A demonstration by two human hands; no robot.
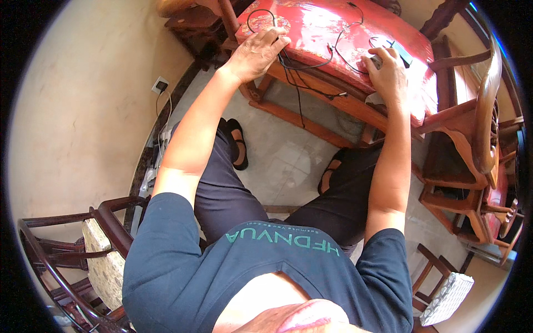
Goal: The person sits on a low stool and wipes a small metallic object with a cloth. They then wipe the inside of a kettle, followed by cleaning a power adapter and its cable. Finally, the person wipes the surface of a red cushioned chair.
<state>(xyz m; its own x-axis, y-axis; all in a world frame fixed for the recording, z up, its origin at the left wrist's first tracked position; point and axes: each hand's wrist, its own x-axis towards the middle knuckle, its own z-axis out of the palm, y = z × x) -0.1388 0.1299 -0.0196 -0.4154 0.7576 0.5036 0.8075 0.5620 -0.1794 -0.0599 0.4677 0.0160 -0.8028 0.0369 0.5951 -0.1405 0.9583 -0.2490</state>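
Note:
My left hand point(260, 52) pinches a bundle of black cables at the front left of the red patterned cushion point(304, 33). One black cable point(261, 11) loops up above the hand, and several strands dangle over the cushion's front edge. A dangling cable plug point(342, 95) with a light metal tip hangs before the wooden frame. My right hand point(389, 73) curls its fingers around a small grey object point(376, 61), mostly hidden by them. Another thin black cable point(339, 39) runs across the cushion towards that hand. Just beyond its fingers lies a teal-and-black box point(402, 54).
The cushion rests on a wooden seat frame point(325, 104) with carved armrests point(491, 108). A wall socket point(160, 85) with a black plug is at left. Dark wooden chairs point(62, 258) stand behind on the left, and a stool with a patterned seat point(447, 299) at lower right.

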